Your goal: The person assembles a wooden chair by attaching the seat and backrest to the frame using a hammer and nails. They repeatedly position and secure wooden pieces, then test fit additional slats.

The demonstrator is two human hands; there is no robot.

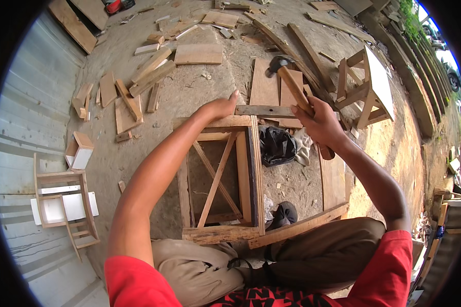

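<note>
Between my knees stands a wooden frame with crossed braces inside it. A short wooden slat lies across its far right corner and reaches out to the right. My left hand is closed at the slat's left end, thumb up, its other fingers mostly hidden. In my right hand is a hammer, gripped by its wooden handle, its dark head up and away from me. The right hand is by the slat's right end; whether it touches the slat I cannot tell.
A black plastic bag lies right of the frame. A long wooden rail rests beside my right leg. A white-topped stool lies tipped at the far right. Boards and offcuts litter the ground ahead; small wooden frames stand at left.
</note>
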